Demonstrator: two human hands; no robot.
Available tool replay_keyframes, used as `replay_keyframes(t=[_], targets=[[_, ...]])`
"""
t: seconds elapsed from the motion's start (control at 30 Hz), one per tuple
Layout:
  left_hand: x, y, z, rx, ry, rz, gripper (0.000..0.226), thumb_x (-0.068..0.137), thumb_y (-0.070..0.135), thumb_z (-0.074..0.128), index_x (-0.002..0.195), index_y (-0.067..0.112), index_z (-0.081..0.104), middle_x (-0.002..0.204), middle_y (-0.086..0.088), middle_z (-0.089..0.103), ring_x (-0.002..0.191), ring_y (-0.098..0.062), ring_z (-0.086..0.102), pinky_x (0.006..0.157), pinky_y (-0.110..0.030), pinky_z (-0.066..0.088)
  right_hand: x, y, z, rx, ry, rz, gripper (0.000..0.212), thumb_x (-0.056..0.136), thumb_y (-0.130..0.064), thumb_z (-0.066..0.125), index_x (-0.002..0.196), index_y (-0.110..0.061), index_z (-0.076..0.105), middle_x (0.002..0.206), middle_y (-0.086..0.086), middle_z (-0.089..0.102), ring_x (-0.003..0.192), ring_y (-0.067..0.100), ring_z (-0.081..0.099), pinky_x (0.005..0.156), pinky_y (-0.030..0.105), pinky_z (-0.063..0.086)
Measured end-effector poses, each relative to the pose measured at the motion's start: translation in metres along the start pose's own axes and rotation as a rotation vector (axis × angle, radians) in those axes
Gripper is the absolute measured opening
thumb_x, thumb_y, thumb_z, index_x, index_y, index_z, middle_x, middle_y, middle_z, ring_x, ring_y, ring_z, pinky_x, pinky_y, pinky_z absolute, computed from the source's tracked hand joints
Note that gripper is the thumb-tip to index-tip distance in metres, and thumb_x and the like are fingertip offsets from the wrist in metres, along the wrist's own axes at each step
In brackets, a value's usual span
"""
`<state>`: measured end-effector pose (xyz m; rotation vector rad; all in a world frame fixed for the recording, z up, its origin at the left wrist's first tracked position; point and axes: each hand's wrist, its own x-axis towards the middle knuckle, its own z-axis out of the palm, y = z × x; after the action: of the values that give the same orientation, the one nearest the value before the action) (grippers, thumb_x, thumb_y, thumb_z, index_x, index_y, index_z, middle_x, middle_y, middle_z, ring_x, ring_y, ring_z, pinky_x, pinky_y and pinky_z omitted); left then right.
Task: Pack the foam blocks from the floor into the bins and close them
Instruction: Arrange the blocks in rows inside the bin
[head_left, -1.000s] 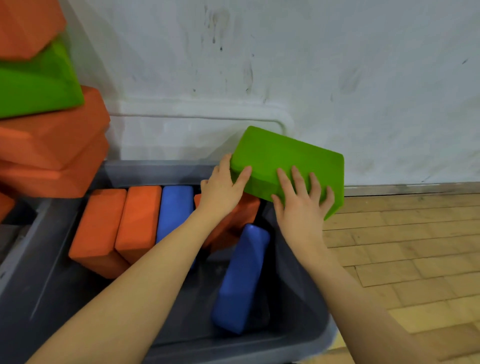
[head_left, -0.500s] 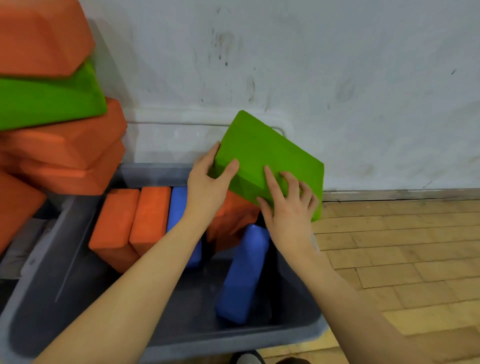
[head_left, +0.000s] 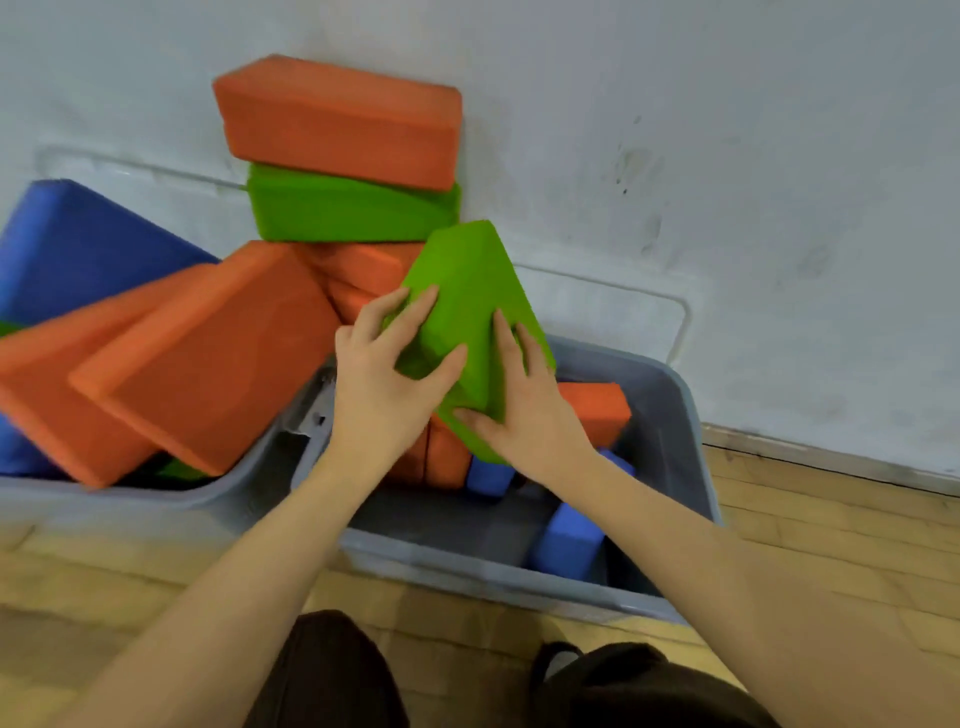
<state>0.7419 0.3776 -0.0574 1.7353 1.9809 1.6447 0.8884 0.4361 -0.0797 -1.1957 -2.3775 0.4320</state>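
Observation:
A green foam block (head_left: 467, 301) stands on end over the right grey bin (head_left: 680, 441), tilted toward the wall. My left hand (head_left: 384, 384) grips its lower left edge, thumb and fingers wrapped on the face. My right hand (head_left: 524, 410) grips its lower right edge with the thumb under the bottom corner. Inside this bin lie orange blocks (head_left: 597, 410) and blue blocks (head_left: 566, 543). The left grey bin (head_left: 130, 501) is heaped above its rim with large orange blocks (head_left: 208, 353), a blue block (head_left: 78, 244) and a green block (head_left: 343, 208).
A clear lid (head_left: 680, 322) leans on the white wall behind the right bin. An orange block (head_left: 337, 119) tops the left heap against the wall. Wooden floor (head_left: 831, 530) lies to the right and in front. My dark-clothed knees (head_left: 332, 675) are at the bottom edge.
The green block has been turned from lying slanted to standing on end, and both hands moved with it. The view swung left and pulled back, showing the left bin's heap.

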Motion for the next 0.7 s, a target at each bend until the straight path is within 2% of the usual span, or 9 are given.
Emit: replay_keyframes(t=[0.07, 0.13, 0.2, 0.27, 0.4, 0.47, 0.53, 0.6, 0.7], targets=[[-0.009, -0.008, -0.023, 0.084, -0.006, 0.007, 0.056, 0.074, 0.048, 0.06, 0.123, 0.02, 0.061, 0.126, -0.008, 0.055, 0.106, -0.03, 0.051, 0.093, -0.005, 0.02, 0.001, -0.018, 0.013, 0.095, -0.074, -0.007, 0.111, 0.074, -0.045, 0.073, 0.149, -0.023, -0.006, 0.157, 0.009, 0.006, 0.144, 0.028, 0.012, 0.108, 0.051, 0.032], [-0.02, -0.019, -0.045, 0.136, -0.016, 0.014, 0.055, 0.075, 0.047, 0.06, 0.123, 0.019, 0.062, 0.128, -0.008, 0.054, 0.103, -0.032, 0.049, 0.09, -0.011, 0.023, -0.002, -0.03, 0.023, 0.218, -0.128, -0.049, 0.108, 0.076, -0.043, 0.074, 0.147, -0.029, -0.006, 0.157, 0.005, 0.008, 0.144, 0.021, 0.012, 0.109, 0.048, 0.032], [-0.034, -0.032, -0.063, 0.194, -0.039, 0.044, 0.054, 0.077, 0.047, 0.06, 0.123, 0.018, 0.062, 0.129, -0.009, 0.053, 0.1, -0.034, 0.048, 0.09, -0.017, 0.025, -0.007, -0.037, 0.034, 0.345, -0.146, -0.13, 0.088, 0.083, -0.047, 0.062, 0.145, -0.037, 0.001, 0.157, 0.0, 0.012, 0.144, 0.012, 0.014, 0.113, 0.042, 0.029], [-0.048, -0.046, -0.072, 0.256, -0.077, 0.09, 0.053, 0.079, 0.047, 0.06, 0.121, 0.016, 0.063, 0.129, -0.011, 0.053, 0.095, -0.036, 0.049, 0.089, -0.022, 0.028, -0.01, -0.039, 0.045, 0.448, -0.147, -0.123, 0.068, 0.09, -0.05, 0.046, 0.145, -0.041, 0.008, 0.157, -0.006, 0.014, 0.143, 0.004, 0.015, 0.115, 0.04, 0.026], [-0.06, -0.054, -0.072, 0.325, -0.105, 0.163, 0.051, 0.079, 0.046, 0.061, 0.12, 0.015, 0.064, 0.126, -0.015, 0.054, 0.086, -0.034, 0.048, 0.084, -0.027, 0.032, -0.008, -0.042, 0.061, 0.569, -0.066, -0.058, 0.06, 0.093, -0.051, 0.037, 0.146, -0.04, 0.01, 0.157, -0.008, 0.016, 0.142, 0.006, 0.021, 0.113, 0.044, 0.028], [-0.057, -0.05, -0.073, 0.344, -0.099, 0.2, 0.05, 0.078, 0.047, 0.062, 0.119, 0.017, 0.065, 0.124, -0.015, 0.055, 0.084, -0.031, 0.047, 0.081, -0.029, 0.035, -0.003, -0.045, 0.061, 0.583, -0.011, -0.05, 0.06, 0.092, -0.057, 0.036, 0.145, -0.048, 0.01, 0.154, -0.006, 0.024, 0.138, 0.015, 0.03, 0.111, 0.046, 0.032], [-0.053, -0.046, -0.074, 0.343, -0.106, 0.197, 0.05, 0.077, 0.048, 0.062, 0.118, 0.02, 0.066, 0.122, -0.013, 0.055, 0.084, -0.03, 0.045, 0.076, -0.031, 0.039, 0.003, -0.045, 0.057, 0.587, 0.015, -0.042, 0.055, 0.091, -0.058, 0.037, 0.14, -0.058, 0.011, 0.15, -0.006, 0.031, 0.134, 0.016, 0.036, 0.109, 0.045, 0.034], [-0.048, -0.041, -0.074, 0.366, -0.125, 0.172, 0.052, 0.076, 0.051, 0.06, 0.119, 0.021, 0.065, 0.121, -0.012, 0.056, 0.083, -0.031, 0.045, 0.067, -0.031, 0.043, 0.01, -0.049, 0.051, 0.536, -0.008, -0.063, 0.053, 0.093, -0.053, 0.038, 0.138, -0.059, 0.011, 0.143, -0.006, 0.039, 0.127, 0.01, 0.041, 0.106, 0.036, 0.038], [-0.042, -0.037, -0.068, 0.424, -0.181, 0.158, 0.055, 0.075, 0.053, 0.055, 0.117, 0.02, 0.066, 0.116, -0.013, 0.058, 0.081, -0.032, 0.047, 0.063, -0.031, 0.045, 0.016, -0.047, 0.047, 0.517, -0.052, -0.079, 0.048, 0.099, -0.035, 0.042, 0.14, -0.045, 0.019, 0.122, -0.003, 0.044, 0.099, -0.005, 0.045, 0.089, 0.008, 0.035]])
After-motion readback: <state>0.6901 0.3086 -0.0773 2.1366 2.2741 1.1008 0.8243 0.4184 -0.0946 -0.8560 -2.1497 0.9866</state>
